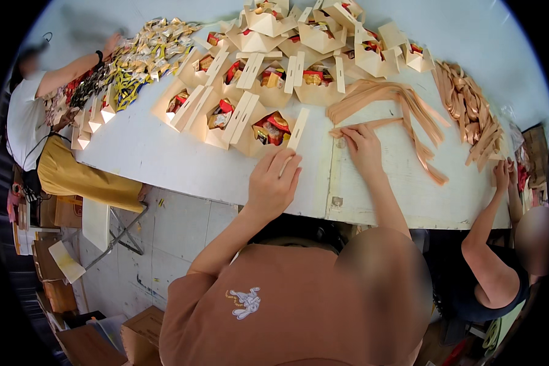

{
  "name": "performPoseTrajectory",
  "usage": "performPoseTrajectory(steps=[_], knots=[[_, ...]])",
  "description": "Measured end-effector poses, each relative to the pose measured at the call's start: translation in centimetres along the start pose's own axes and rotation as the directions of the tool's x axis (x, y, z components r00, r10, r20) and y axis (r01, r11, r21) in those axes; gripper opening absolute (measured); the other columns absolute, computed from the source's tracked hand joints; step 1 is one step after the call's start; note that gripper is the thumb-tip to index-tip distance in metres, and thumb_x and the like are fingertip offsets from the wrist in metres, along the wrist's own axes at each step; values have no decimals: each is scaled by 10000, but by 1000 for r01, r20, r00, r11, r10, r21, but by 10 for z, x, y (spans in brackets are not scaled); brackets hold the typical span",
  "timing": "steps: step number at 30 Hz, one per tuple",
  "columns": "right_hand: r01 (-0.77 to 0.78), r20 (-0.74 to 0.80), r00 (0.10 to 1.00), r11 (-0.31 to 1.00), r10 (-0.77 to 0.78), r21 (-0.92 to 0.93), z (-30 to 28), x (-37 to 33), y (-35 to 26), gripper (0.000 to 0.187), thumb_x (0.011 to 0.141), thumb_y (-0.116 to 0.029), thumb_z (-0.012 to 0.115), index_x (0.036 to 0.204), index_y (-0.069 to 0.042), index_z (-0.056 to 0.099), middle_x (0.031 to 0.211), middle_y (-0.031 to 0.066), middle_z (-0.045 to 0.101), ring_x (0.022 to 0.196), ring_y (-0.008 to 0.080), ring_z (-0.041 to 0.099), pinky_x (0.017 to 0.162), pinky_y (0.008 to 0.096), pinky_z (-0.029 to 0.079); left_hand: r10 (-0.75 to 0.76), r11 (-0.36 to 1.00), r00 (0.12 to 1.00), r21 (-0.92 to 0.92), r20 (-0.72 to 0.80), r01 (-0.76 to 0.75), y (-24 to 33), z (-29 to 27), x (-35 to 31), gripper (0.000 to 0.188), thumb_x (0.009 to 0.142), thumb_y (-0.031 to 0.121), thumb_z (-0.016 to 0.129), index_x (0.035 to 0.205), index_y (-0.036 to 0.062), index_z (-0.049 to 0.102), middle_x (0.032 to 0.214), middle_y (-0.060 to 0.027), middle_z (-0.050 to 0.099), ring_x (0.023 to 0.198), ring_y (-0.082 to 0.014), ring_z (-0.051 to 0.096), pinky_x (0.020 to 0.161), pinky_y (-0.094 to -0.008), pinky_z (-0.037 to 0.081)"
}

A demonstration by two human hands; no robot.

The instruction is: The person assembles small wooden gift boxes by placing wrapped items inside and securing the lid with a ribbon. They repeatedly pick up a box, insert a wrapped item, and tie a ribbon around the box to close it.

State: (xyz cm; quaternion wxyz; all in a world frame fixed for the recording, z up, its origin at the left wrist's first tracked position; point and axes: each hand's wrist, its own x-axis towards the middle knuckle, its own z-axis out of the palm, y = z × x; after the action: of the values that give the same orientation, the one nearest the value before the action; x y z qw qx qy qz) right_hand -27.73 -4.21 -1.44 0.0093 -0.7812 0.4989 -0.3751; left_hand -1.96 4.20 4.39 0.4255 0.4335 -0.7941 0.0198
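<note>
Neither of my own hands is in view. Directly in front of me a person in a brown t-shirt [287, 305] leans over a white table [165, 158]. That person's left hand [274, 178] rests on the upright flap of an open beige gift box [271, 131] holding red and yellow packets. Their right hand [361, 145] presses on a peach ribbon strip [363, 125] at the near end of a ribbon bundle [387, 94].
Several open beige boxes [299, 43] fill the far table. More ribbons [470, 110] lie at right, where a person in dark clothes [500, 177] reaches in. At left, a person in white [24, 116] handles yellow packets [146, 49]. Cardboard cartons [134, 335] sit on the floor.
</note>
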Motion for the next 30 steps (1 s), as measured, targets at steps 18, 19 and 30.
performPoseTrajectory(steps=[18, 19, 30], knots=[[-498, 374, 840, 283, 393, 820, 62, 13, -59, 170, 982, -155, 626, 942, 9, 628, 730, 25, 638, 642, 93, 591, 617, 236, 472, -370, 917, 926, -191, -74, 351, -40, 67, 14, 168, 917, 89, 624, 1002, -36, 699, 823, -209, 683, 733, -355, 673, 661, -402, 501], [-475, 359, 854, 282, 377, 833, 63, 13, -61, 171, 983, -154, 625, 938, 10, 626, 734, 33, 643, 637, 95, 596, 615, 235, 476, -372, 917, 925, -190, -81, 352, -43, 68, 13, 171, 919, 94, 622, 999, -35, 700, 810, -211, 681, 722, -355, 674, 650, -402, 498], [-429, 313, 877, 305, 364, 850, 68, 15, -64, 173, 987, -140, 612, 941, 27, 619, 751, 64, 662, 637, 110, 618, 607, 241, 490, -371, 914, 928, -193, -43, 357, -38, 66, 14, 191, 914, 127, 638, 998, -28, 711, 813, -195, 701, 703, -330, 689, 657, -393, 516]])
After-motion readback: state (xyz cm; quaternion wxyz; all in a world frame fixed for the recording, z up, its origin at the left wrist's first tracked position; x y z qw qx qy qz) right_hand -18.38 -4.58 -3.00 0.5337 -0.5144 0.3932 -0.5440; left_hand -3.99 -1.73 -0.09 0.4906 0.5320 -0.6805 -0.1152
